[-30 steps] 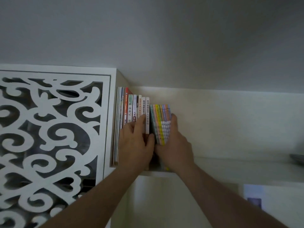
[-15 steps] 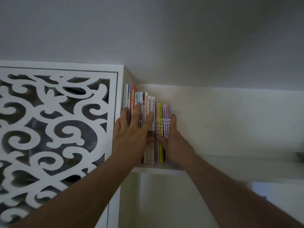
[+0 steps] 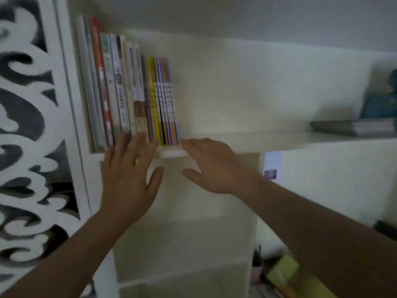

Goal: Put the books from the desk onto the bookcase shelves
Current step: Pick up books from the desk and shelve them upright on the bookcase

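A row of several upright books (image 3: 129, 89) stands at the left end of the white shelf (image 3: 247, 136), tight against the bookcase's side wall. The rightmost ones are thin with coloured spines (image 3: 165, 100). My left hand (image 3: 129, 179) hovers just below the books with straight, spread fingers, its fingertips at the level of the spines' lower ends. To its right, my right hand (image 3: 212, 166) is flat with its fingers pointing toward the shelf edge under the thin books. Neither hand holds anything.
A white carved fretwork panel (image 3: 28, 130) fills the left. A flat stack of books (image 3: 354, 126) and a dark teal object (image 3: 382, 104) sit at the shelf's right end. Below right lies a yellow book (image 3: 294, 276). Lower shelves show beneath.
Both hands have come off the book spines and dropped below the shelf edge. The thin books now stand flush in the row. The view has tilted downward.
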